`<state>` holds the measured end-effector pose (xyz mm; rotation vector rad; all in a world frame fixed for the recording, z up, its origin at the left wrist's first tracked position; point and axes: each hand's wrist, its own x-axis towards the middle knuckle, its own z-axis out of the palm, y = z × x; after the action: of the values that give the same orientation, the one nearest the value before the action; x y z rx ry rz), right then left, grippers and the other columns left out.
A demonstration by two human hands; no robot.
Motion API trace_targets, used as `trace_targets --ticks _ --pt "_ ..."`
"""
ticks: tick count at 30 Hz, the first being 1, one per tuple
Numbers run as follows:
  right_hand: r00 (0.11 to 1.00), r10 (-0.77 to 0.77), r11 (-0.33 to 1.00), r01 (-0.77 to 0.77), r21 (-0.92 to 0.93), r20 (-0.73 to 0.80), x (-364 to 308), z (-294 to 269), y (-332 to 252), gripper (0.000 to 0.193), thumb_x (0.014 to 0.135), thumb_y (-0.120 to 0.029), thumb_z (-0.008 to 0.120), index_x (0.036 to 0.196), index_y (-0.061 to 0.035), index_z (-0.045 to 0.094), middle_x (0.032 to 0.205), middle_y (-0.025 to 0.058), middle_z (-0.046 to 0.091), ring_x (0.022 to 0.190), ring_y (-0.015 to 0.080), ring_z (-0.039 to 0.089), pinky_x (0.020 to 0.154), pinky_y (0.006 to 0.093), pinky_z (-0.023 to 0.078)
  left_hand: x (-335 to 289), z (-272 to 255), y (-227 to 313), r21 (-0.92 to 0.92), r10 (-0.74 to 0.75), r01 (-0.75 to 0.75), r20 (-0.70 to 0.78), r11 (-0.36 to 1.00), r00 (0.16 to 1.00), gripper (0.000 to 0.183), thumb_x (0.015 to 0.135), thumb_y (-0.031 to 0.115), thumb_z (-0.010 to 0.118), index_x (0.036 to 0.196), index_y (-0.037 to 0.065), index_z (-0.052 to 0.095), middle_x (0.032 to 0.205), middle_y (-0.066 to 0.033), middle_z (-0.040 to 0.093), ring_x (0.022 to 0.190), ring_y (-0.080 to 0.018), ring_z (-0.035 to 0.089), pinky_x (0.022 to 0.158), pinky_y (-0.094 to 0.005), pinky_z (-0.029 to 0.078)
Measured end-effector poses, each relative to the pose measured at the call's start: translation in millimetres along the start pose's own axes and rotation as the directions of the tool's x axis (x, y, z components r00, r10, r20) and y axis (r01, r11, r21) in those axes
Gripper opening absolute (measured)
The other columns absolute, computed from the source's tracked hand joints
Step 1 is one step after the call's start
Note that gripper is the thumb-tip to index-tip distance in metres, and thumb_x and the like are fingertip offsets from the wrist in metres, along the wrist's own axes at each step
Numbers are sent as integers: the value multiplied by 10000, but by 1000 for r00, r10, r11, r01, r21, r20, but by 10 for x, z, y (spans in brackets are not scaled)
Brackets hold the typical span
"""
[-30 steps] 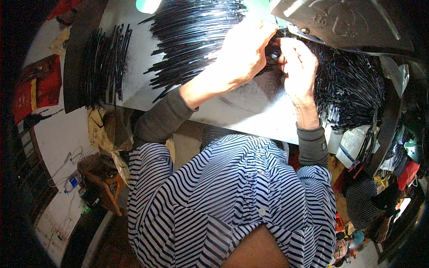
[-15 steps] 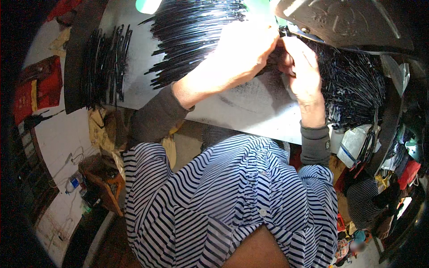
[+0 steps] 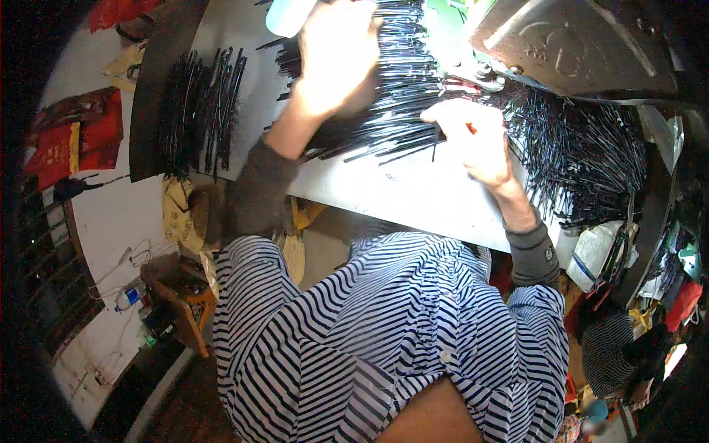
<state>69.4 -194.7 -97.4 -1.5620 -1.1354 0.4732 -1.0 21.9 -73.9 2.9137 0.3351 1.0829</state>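
Observation:
My left hand [image 3: 338, 55], washed out by bright light, is over a wide row of thin black rods [image 3: 402, 88] on the grey table; its fingers are too glaring to read. At the near right end of the row is my right hand [image 3: 476, 136], its fingers pinched together. A short thin black rod [image 3: 435, 144] hangs at those fingertips. To the right of that hand lies a loose heap of thin black rods [image 3: 576, 148]. Beyond it, a small red-handled tool [image 3: 459, 86] lies beside a metal part.
A brown metal cover [image 3: 576, 48] leans over the far right. Another group of black rods [image 3: 203, 111] lies at the table's left. A pale green lamp-like thing [image 3: 290, 16] stands at the far edge. A wooden stool [image 3: 177, 295] is low at left; another person [image 3: 609, 354] is at lower right.
My hands were close together at the far right; now they are apart. The left has moved left over the row, the right nearer to me. The view has shifted slightly.

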Motion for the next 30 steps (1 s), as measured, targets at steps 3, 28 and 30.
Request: trace_targets --ticks 3,28,30 --pt "951 295 955 -289 -68 94 -164 -2 -215 145 842 -26 586 961 4 665 781 41 637 654 88 564 581 207 457 -10 -27 -212 66 -144 133 201 989 969 60 781 49 588 788 -3 618 729 -130 576 699 -273 543 647 -352 438" --pt "871 369 929 -339 147 -324 -238 -109 -175 116 833 -33 608 944 -15 580 659 20 602 528 33 550 450 181 439 -338 148 836 -634 -123 215 187 743 975 236 834 62 592 1062 55 651 587 -103 534 469 -113 460 478 -249 408" --pt "864 416 900 -346 265 -283 -206 -100 -125 114 842 -50 603 948 -16 581 663 22 606 512 35 544 438 184 438 -342 168 848 -688 -144 236 189 686 971 239 839 62 588 1069 61 651 581 -88 522 470 -99 455 468 -246 392"
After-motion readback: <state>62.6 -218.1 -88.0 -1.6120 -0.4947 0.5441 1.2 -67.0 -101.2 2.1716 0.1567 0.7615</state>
